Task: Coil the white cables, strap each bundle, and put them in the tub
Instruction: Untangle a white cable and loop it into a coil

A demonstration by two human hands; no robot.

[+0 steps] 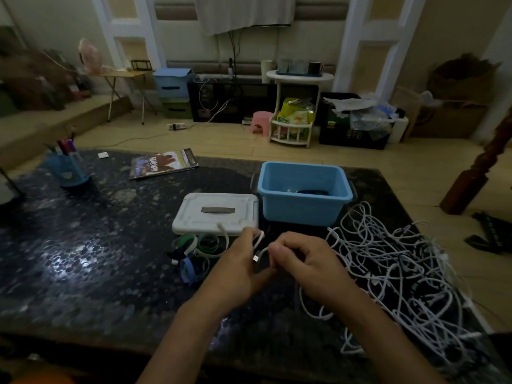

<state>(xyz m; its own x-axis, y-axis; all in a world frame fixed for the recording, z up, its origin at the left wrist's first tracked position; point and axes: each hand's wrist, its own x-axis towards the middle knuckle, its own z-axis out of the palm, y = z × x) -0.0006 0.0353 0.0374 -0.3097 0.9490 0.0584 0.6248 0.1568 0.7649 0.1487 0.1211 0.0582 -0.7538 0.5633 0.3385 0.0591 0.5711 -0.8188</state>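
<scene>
A white cable is held between two hands.
The cable [259,245] is pinched by the left hand [241,268] and the right hand [307,261], in front of the blue tub [304,210].

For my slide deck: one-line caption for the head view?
Both hands, left hand and right hand, pinch a white cable near its plug, beside the blue tub and tangled cable pile.

Tub [304,206] contents mostly hidden.
</scene>
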